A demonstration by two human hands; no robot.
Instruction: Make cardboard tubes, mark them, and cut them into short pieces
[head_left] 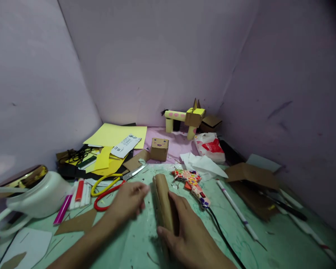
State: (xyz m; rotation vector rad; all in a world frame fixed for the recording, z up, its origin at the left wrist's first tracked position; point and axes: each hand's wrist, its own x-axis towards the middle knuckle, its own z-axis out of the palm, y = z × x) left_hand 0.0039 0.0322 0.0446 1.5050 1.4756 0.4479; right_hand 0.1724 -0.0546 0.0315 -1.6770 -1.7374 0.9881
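Observation:
A brown cardboard tube [164, 198] lies lengthwise in front of me, tipped slightly to the left. My right hand [189, 231] grips its right side, thumb across the near part and fingers along the far side. To the left of the tube, apart from it, is my left hand [130, 200] with its fingers curled together. It is slightly blurred, and whatever its fingertips may hold is too small to see. Scissors [109, 190] with yellow and red handles lie just beyond the left hand. A glue gun [194, 185] in patterned wrapping rests right of the tube, its black cord running toward me.
A cardboard animal figure [182, 117] stands at the back, behind a small box with a drawn face [159, 149]. Yellow paper [117, 134], markers [80, 194] and a white teapot [44, 196] are on the left. Cardboard pieces [249, 179] and a white stick [238, 211] lie right.

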